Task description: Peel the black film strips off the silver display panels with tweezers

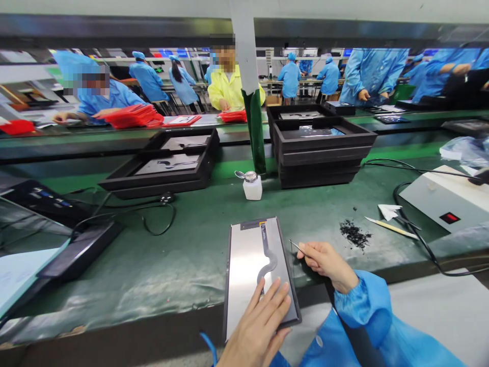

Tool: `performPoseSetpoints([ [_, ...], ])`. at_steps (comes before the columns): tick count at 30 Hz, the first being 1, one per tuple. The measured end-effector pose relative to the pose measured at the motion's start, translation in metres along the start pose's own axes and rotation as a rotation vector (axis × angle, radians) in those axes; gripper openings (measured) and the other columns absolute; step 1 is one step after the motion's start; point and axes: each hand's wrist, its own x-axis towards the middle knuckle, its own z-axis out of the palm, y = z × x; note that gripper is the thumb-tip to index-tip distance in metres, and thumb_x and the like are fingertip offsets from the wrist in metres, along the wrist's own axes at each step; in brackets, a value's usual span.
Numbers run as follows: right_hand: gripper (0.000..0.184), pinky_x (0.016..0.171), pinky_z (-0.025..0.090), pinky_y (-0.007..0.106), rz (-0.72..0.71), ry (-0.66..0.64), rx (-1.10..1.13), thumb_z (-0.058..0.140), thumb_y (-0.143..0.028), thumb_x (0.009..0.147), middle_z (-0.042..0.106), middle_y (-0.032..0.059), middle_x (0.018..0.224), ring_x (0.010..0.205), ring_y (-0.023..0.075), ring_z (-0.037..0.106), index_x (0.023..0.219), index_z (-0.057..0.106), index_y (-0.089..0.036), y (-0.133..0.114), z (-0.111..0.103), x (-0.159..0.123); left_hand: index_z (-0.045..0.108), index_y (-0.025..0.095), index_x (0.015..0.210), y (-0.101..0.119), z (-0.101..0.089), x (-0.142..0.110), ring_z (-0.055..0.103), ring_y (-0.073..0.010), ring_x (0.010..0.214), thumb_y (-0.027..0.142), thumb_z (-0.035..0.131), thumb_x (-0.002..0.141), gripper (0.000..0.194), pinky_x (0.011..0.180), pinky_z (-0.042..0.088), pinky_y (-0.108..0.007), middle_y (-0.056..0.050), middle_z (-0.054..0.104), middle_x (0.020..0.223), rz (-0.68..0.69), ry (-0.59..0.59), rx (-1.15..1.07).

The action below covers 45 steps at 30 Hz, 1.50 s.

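Observation:
A flat panel (248, 265) with a silver back and a dark curved ribbon cable lies on the green mat at the bench's near edge. My left hand (260, 321) rests flat on its near right corner, fingers stretched out together. My right hand (326, 260) is just right of the panel, fingers pinched on thin tweezers (297, 247) whose tip points toward the panel's right edge. Both arms wear blue sleeves.
A small white dispenser bottle (252, 186) stands behind the panel. Stacked black trays (321, 153) sit at the back right, more trays (164, 168) at the back left. A pile of dark scraps (355, 234), a grey box (446, 199), cables and dark devices (80, 250) surround. Workers in blue and yellow sit beyond.

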Motion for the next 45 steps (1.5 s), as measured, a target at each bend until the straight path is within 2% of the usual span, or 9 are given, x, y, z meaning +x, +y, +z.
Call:
performPoseSetpoints([
  [10,0.053,0.040,0.005,0.023,-0.010,0.051,-0.007,0.069,-0.070,0.062,0.033,-0.0119,0.043,0.039,0.0046,0.020,0.068,0.059,-0.018,-0.013,0.001,0.011,0.054,0.003,0.135,0.000,0.001,0.001,0.037,-0.0253,0.144,0.011,0.046,0.101,0.036,0.119,0.028,-0.047,-0.017,0.061,0.138,0.007,0.023,-0.009],
  [22,0.046,0.040,0.007,0.021,-0.034,0.079,-0.009,0.069,-0.063,0.067,0.032,-0.0119,0.044,0.039,0.0045,0.020,0.067,0.060,-0.018,-0.022,0.000,0.021,0.053,0.005,0.137,0.000,0.000,0.000,0.040,-0.0263,0.143,0.012,0.046,0.101,0.037,0.117,0.033,-0.049,-0.016,0.062,0.137,0.000,0.019,0.000],
  [30,0.043,0.039,0.007,0.020,-0.056,0.081,-0.004,0.069,-0.060,0.069,0.031,-0.0118,0.044,0.039,0.0044,0.020,0.066,0.060,-0.018,-0.027,0.000,0.032,0.052,0.005,0.136,-0.001,0.001,-0.002,0.039,-0.0259,0.143,0.012,0.049,0.100,0.037,0.118,0.030,-0.047,-0.017,0.063,0.135,0.010,0.025,0.001],
  [37,0.043,0.039,0.009,0.020,-0.083,0.094,0.000,0.070,-0.059,0.072,0.031,-0.0113,0.046,0.039,0.0047,0.022,0.067,0.061,-0.018,-0.029,-0.001,0.040,0.055,0.004,0.133,-0.001,0.000,0.000,0.039,-0.0258,0.143,0.013,0.044,0.102,0.034,0.119,0.028,-0.047,-0.015,0.062,0.137,0.013,0.022,0.030],
  [45,0.042,0.040,0.008,0.020,-0.080,0.115,0.006,0.070,-0.057,0.074,0.032,-0.0112,0.046,0.039,0.0044,0.021,0.066,0.060,-0.017,-0.034,0.000,0.047,0.050,0.007,0.140,-0.002,0.001,-0.001,0.039,-0.0257,0.143,0.011,0.049,0.100,0.040,0.119,0.030,-0.047,-0.016,0.062,0.137,0.005,0.034,-0.009],
])
